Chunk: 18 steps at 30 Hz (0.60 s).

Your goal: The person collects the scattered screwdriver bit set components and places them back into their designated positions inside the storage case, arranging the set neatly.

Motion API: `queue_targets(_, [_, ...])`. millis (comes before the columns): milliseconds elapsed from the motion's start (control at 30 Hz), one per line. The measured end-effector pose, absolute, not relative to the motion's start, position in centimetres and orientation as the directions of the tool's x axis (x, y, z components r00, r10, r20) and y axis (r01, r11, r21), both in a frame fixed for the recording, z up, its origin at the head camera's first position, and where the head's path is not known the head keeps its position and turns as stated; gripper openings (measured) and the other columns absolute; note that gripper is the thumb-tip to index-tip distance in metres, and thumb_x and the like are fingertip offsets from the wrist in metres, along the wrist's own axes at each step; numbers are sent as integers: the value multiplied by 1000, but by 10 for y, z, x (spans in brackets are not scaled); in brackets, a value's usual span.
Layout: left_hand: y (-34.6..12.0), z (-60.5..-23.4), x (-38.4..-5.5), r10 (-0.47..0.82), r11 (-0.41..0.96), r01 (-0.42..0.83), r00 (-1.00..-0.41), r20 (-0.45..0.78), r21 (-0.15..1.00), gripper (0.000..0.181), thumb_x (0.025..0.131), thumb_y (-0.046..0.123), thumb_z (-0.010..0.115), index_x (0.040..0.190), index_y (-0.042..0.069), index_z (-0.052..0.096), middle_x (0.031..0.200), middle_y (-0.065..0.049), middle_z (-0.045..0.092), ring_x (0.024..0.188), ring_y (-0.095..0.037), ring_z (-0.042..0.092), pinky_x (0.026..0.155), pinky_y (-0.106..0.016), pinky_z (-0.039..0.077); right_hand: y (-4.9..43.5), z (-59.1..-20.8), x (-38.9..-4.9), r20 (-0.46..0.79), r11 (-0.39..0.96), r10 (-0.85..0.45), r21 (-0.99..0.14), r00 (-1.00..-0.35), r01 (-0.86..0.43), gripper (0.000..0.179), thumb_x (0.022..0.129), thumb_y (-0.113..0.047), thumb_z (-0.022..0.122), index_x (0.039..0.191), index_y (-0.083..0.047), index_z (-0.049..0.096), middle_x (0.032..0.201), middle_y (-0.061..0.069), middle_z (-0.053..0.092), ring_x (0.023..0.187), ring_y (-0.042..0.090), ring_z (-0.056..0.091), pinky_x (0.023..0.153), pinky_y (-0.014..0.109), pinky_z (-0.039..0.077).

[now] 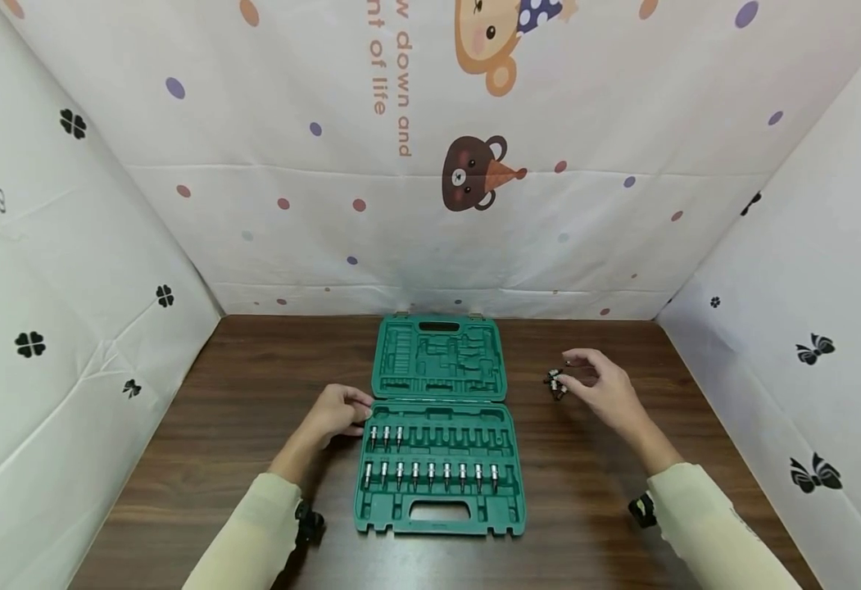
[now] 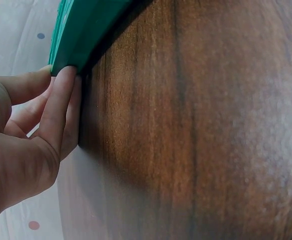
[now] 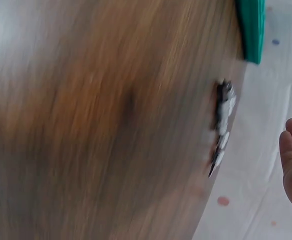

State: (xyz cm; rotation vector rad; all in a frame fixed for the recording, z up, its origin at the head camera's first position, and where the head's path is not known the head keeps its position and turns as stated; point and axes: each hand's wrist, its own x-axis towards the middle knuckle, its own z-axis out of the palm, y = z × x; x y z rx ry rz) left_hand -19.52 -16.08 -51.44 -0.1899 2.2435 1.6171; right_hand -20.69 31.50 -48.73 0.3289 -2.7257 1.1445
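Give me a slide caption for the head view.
Left hand grips an open green tool case; right hand hovers near loose metal pieces on a wooden table.

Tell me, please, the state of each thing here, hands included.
Green socket case: open
Upper-row bit sockets: three, seated
Lower-row bit sockets: nine, seated
Loose bit sockets: clustered on table
Left hand: pinches case edge
Right hand: unclenched near that cluster, contact unclear

Lower centre: one green case (image 1: 448,452), twelve metal bits (image 1: 431,472) counted (three above, nine below). Right of centre: one loose pile (image 1: 555,385), pieces too small to be counted.
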Motion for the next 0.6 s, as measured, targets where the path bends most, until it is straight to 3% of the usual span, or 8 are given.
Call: queue_targets(600, [-160, -516, -197, 95, 335, -321, -924, -371, 886, 20, 99, -3, 64, 118, -3, 71, 106, -17, 70, 86, -22, 70, 71, -37, 64, 364, -508, -239, 105, 797, -103, -586, -989, -145, 55, 99, -17, 72, 149, -7, 51, 153, 23, 48, 143, 48, 41, 109, 69, 38])
